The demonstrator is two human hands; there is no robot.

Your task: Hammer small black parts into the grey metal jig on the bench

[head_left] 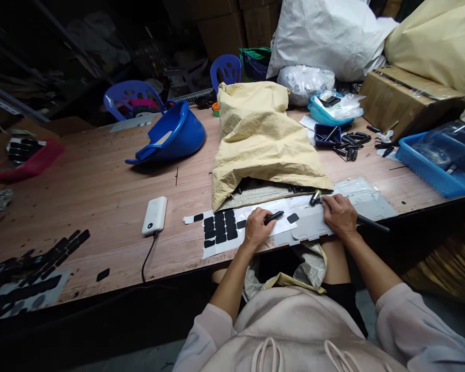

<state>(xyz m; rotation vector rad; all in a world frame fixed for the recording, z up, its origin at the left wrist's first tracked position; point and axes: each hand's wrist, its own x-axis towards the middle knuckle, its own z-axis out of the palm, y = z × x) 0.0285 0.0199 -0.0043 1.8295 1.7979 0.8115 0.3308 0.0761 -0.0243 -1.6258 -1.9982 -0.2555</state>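
My left hand [256, 226] is closed on a small black cylindrical piece [275, 217], held low over a white sheet at the table's front edge. Wrapped round a small hammer is my right hand [341, 214]; the hammer's shiny metal head [315, 198] points left and its black handle [373, 223] sticks out to the right. Between the hands lies a single black rounded patch [293, 218]. Left of my left hand, rows of black patches [219, 227] sit on white backing. Just beyond the hands is the open mouth of a yellow woven sack [269, 139], with dark pieces inside.
A white power bank [155, 216] with a cable lies to the left. Farther back are a tilted blue scoop-like basin [174, 132] and black pieces [351, 144] by a small dark tray [327, 135]. A blue bin [430, 165] and a cardboard box [408, 98] stand right.
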